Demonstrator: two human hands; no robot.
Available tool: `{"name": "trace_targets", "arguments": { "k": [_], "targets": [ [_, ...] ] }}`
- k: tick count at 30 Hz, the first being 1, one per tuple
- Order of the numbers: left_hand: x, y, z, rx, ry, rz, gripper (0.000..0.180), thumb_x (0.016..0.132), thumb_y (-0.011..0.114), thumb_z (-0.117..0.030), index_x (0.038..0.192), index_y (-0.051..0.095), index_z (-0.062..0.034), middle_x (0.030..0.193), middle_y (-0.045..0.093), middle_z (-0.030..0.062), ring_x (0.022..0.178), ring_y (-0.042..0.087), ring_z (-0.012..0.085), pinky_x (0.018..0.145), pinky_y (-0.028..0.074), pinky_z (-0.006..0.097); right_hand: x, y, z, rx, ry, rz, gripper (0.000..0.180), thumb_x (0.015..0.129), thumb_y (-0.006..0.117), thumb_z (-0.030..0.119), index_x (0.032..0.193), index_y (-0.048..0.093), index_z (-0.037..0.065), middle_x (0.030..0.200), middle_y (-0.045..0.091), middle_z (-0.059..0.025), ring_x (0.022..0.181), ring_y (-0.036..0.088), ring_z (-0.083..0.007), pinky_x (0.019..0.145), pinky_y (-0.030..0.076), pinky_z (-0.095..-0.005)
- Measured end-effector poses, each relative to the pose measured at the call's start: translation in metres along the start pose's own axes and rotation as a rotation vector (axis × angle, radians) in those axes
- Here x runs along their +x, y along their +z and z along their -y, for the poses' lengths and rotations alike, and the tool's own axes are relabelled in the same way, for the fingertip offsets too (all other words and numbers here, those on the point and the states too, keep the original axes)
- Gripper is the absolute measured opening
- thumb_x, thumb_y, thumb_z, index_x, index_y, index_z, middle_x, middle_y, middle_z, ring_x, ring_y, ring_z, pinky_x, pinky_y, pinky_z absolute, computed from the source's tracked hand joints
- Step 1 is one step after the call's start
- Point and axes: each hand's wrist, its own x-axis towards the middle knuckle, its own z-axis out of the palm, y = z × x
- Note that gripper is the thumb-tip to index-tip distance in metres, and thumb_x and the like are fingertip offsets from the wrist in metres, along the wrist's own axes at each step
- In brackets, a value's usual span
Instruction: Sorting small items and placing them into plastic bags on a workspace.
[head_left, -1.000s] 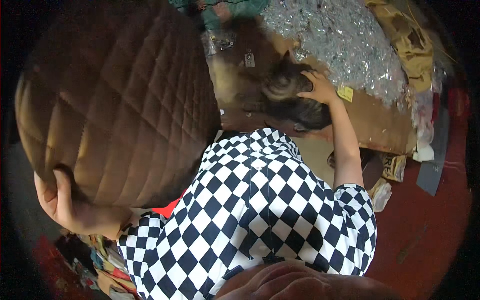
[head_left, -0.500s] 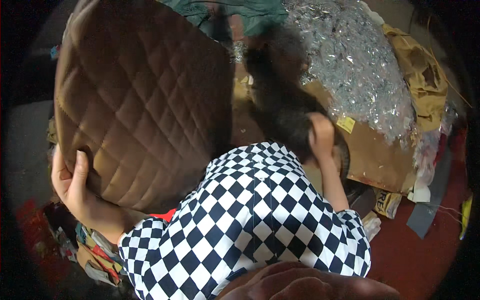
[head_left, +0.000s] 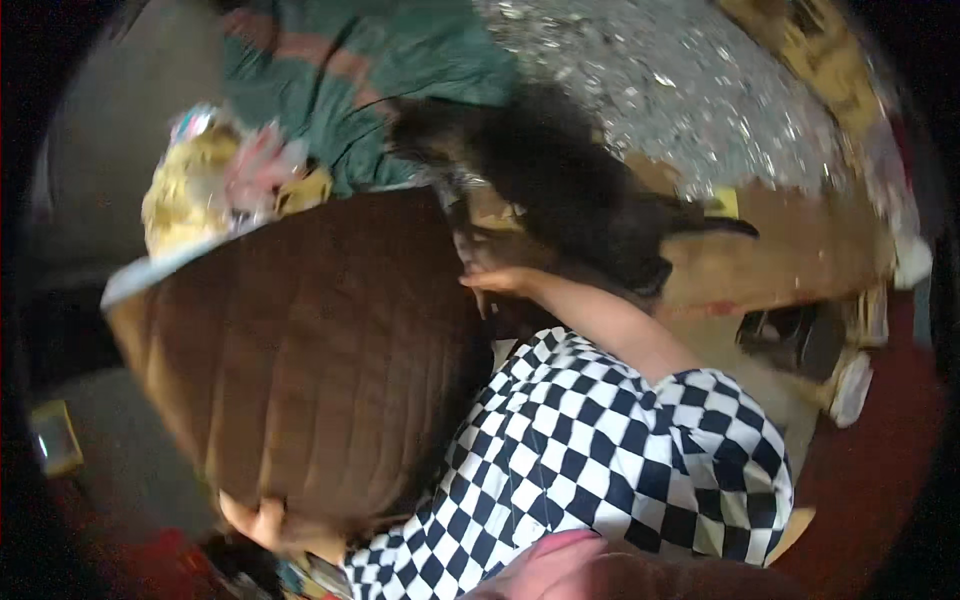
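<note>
A big brown quilted mat [head_left: 320,330] with a stitched surface takes up the left and middle, tilted in front of me. At its lower edge my left hand [head_left: 255,520] is closed on the border, partly blurred. My right hand [head_left: 500,281] reaches across and has its fingers closed at the mat's right edge; their tips are smeared by motion. Just beyond that hand a dark furry animal [head_left: 570,180], which looks like a cat, stands with its tail [head_left: 720,226] stretched to the right.
A heap of shiny clear plastic strips [head_left: 670,90] lies at the far right, beside flat brown cardboard [head_left: 790,250]. Green cloth [head_left: 420,50] with a pinkish band is at the back. Yellowish and pink plastic bags [head_left: 190,190] sit left. Dark shoe-like things [head_left: 795,338] lie right.
My right hand has left the animal's back and moved left to the mat's edge. The mat and my left hand are lower in view. The view has shifted, showing more green cloth and bags.
</note>
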Motion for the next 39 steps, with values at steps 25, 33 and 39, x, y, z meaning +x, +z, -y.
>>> {"name": "trace_targets", "arguments": {
  "k": [25, 33, 39],
  "targets": [
    [-0.05, 0.201, 0.442, -0.101, -0.859, 0.565, 0.028, 0.088, 0.06, -0.003, 0.116, 0.061, -0.0034, 0.101, 0.067, 0.0029, 0.084, 0.061, 0.0128, 0.078, 0.048, 0.026, -0.201, -0.149, -0.093, -0.161, 0.052, -1.001, 0.034, 0.082, 0.071, 0.022, 0.105, 0.065, -0.002, 0.094, 0.069, -0.006, 0.082, 0.062, -0.0169, 0.077, 0.047, -0.0302],
    [-0.026, 0.227, 0.379, -0.447, -0.908, 0.438, 0.027, 0.087, 0.059, -0.001, 0.114, 0.058, -0.003, 0.104, 0.066, 0.0049, 0.091, 0.062, 0.0126, 0.079, 0.047, 0.024, -0.195, -0.186, -0.067, -0.006, -0.087, -1.129, 0.03, 0.087, 0.067, 0.023, 0.104, 0.065, -0.002, 0.093, 0.069, -0.005, 0.078, 0.06, -0.0108, 0.072, 0.046, -0.0263],
    [-0.031, 0.233, 0.432, -0.084, -0.876, 0.674, 0.03, 0.086, 0.065, -0.014, 0.112, 0.055, -0.0035, 0.095, 0.064, 0.0022, 0.085, 0.059, 0.0138, 0.077, 0.045, 0.024, -0.174, -0.22, -0.109, -0.549, -0.029, -1.179, 0.035, 0.087, 0.066, 0.024, 0.112, 0.064, -0.001, 0.095, 0.069, -0.0128, 0.084, 0.063, -0.0168, 0.076, 0.048, -0.0304]
  ]
}}
